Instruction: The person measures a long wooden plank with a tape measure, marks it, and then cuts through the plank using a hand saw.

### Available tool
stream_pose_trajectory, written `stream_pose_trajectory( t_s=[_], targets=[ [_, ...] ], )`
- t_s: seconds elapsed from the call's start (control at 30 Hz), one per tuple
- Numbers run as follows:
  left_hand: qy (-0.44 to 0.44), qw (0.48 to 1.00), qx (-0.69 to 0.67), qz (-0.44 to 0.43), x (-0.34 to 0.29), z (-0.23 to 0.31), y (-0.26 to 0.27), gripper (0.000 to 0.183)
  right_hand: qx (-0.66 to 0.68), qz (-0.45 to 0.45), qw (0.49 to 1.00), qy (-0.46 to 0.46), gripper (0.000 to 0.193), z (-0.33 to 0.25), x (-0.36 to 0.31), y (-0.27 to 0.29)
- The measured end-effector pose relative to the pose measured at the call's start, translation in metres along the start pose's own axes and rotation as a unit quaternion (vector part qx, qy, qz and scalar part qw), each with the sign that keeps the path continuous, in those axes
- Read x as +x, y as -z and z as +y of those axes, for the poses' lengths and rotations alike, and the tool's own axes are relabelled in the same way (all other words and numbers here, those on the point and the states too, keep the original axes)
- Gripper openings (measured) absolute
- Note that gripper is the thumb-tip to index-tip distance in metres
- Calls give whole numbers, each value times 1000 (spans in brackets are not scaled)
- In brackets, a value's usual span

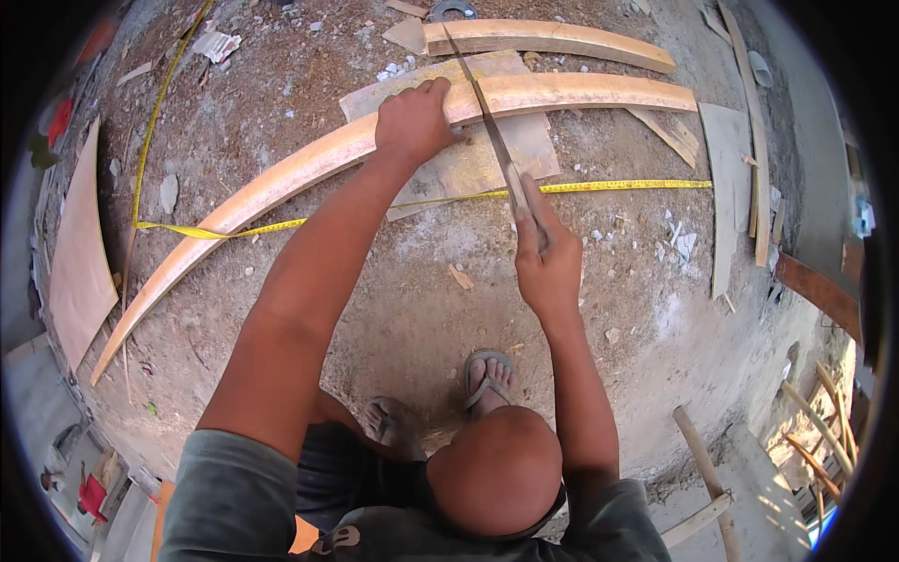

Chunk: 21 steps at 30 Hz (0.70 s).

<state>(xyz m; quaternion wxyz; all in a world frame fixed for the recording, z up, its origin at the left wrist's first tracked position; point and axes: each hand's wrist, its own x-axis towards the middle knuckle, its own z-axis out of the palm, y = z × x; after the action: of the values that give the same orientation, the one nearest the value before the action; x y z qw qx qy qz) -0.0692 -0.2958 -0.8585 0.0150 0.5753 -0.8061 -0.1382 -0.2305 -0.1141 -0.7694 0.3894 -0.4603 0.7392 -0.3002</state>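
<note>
A long wooden plank (309, 157) lies across the ground and looks curved in this wide view. My left hand (412, 122) grips it near its middle, fingers over the far edge. In my right hand (548, 248) is a handsaw, its handle mostly hidden by my fingers. The narrow dark saw blade (489, 120) points away from me and crosses the plank just right of my left hand. How deep the blade sits in the wood I cannot tell. Beneath the plank lies a thin, dusty board (520, 150).
A yellow measuring tape (618, 186) runs across the ground nearer to me, passes the plank and bends away at left. Beyond the plank lies a shorter wooden piece (552, 39). Thin panels (80, 253) and strips (726, 187) flank the work. My sandalled foot (489, 379) is close below.
</note>
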Motion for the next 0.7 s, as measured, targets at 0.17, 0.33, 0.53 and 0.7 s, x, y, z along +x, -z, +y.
stream_pose_trajectory(
  t_s=[0.17, 0.33, 0.53, 0.7],
  targets=[
    [4, 999, 37, -24, 1, -1, 11, 70, 47, 31, 998, -36, 44, 22, -107, 40],
    [-7, 1000, -2, -13, 7, 26, 7, 71, 0, 65, 991, 121, 41, 22, 49, -4],
    [9, 999, 33, -25, 2, -2, 10, 71, 32, 20, 999, 5, 45, 35, -55, 12],
    [-23, 999, 38, 11, 5, 4, 8, 71, 46, 42, 997, 43, 43, 33, -38, 10]
  ],
)
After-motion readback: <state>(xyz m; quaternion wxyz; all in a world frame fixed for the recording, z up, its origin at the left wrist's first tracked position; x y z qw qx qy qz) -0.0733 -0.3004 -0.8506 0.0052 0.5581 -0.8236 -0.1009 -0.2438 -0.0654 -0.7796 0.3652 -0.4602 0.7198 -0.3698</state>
